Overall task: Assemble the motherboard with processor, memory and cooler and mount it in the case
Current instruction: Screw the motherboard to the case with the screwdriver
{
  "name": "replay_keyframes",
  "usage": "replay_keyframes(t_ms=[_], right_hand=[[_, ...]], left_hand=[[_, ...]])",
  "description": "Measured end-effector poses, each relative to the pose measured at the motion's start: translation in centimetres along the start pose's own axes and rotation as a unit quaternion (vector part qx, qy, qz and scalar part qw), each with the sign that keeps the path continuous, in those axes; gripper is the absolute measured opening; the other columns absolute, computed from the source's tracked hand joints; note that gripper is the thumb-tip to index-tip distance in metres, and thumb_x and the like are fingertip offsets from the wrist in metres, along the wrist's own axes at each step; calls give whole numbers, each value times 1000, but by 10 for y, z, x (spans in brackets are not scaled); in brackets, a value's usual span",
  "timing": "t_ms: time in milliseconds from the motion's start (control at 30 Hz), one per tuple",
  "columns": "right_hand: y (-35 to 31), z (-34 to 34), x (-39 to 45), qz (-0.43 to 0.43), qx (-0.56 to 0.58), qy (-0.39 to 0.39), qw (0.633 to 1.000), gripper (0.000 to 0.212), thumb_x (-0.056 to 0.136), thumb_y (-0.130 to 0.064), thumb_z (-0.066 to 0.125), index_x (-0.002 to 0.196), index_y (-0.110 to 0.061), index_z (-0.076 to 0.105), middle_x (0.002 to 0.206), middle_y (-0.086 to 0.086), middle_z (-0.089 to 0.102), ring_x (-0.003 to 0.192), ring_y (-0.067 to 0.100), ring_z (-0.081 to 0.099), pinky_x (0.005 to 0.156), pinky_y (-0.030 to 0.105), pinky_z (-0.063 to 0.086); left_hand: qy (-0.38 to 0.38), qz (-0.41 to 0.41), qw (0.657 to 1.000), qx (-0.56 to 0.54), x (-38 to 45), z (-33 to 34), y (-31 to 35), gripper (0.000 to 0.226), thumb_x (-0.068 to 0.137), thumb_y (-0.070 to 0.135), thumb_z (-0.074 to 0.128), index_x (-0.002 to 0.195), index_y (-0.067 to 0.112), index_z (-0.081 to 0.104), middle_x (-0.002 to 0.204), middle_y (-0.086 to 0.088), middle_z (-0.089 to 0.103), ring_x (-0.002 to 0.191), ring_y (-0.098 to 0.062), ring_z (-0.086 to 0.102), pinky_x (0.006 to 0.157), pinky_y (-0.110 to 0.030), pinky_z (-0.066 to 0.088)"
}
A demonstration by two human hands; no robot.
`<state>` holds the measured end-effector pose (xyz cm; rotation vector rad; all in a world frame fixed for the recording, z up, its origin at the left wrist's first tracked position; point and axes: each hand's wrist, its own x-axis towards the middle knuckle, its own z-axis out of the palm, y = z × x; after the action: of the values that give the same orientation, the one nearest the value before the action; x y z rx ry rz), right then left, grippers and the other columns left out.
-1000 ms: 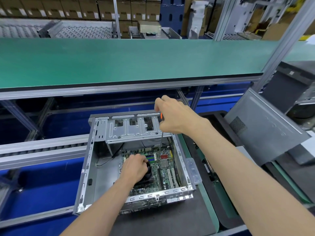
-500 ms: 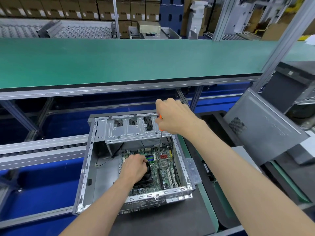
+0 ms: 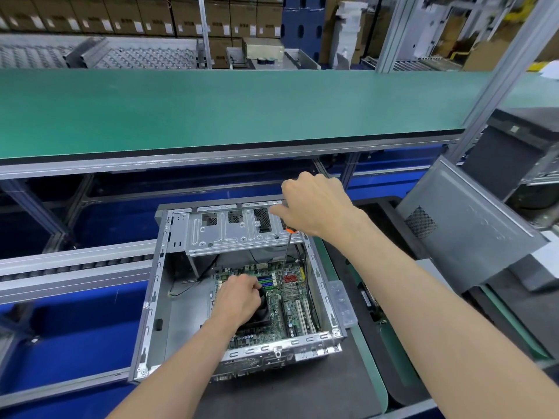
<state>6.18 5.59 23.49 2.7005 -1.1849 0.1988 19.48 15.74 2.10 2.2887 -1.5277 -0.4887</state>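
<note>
An open grey metal case (image 3: pixel 151 300) lies on a dark mat, with the green motherboard (image 3: pixel 287 316) inside it. My left hand (image 3: pixel 239 300) rests closed on the black cooler (image 3: pixel 260 313), which it mostly hides. Above the case's drive cage (image 3: pixel 230 234), my right hand (image 3: pixel 314 207) grips a screwdriver (image 3: pixel 286 255) with an orange-and-black handle. Its thin shaft slants down to the board just right of the blue memory slots (image 3: pixel 267 282), with the tip touching the board.
A grey side panel (image 3: pixel 462 228) leans at the right, with a black case (image 3: pixel 514 152) behind it. A green shelf (image 3: pixel 211 110) spans above the case. Roller rails (image 3: pixel 75 264) and blue surfaces lie to the left. A clear plastic box (image 3: pixel 341 300) sits by the case's right wall.
My right hand has shifted slightly lower and to the right with the screwdriver. My left hand has stayed on the cooler.
</note>
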Motion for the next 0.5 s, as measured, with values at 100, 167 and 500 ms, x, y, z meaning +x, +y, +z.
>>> replay_keyframes(t_ms=[100, 167, 500], right_hand=[[2, -5, 0, -36, 106, -53, 992, 28, 80, -28, 62, 105, -17, 53, 96, 0, 49, 76, 25, 51, 58, 31, 31], [2, -7, 0, -44, 155, -84, 983, 31, 77, -14, 60, 108, -16, 53, 99, 1, 52, 81, 25, 53, 59, 31, 36], [-2, -6, -2, -34, 146, -68, 986, 27, 80, -15, 61, 104, -13, 51, 85, 2, 49, 76, 26, 52, 57, 33, 39]], left_hand=[[4, 3, 1000, 1, 1, 0, 0, 32, 89, 11, 50, 101, 23, 77, 99, 3, 76, 91, -20, 66, 68, -27, 40], [3, 3, 1000, 0, 1, 0, 0, 32, 89, 11, 50, 101, 23, 77, 100, 3, 76, 91, -20, 66, 67, -27, 39], [-7, -1, 1000, 0, -1, -2, 3, 32, 90, 11, 50, 101, 23, 77, 92, 3, 76, 71, -13, 56, 64, -26, 38]])
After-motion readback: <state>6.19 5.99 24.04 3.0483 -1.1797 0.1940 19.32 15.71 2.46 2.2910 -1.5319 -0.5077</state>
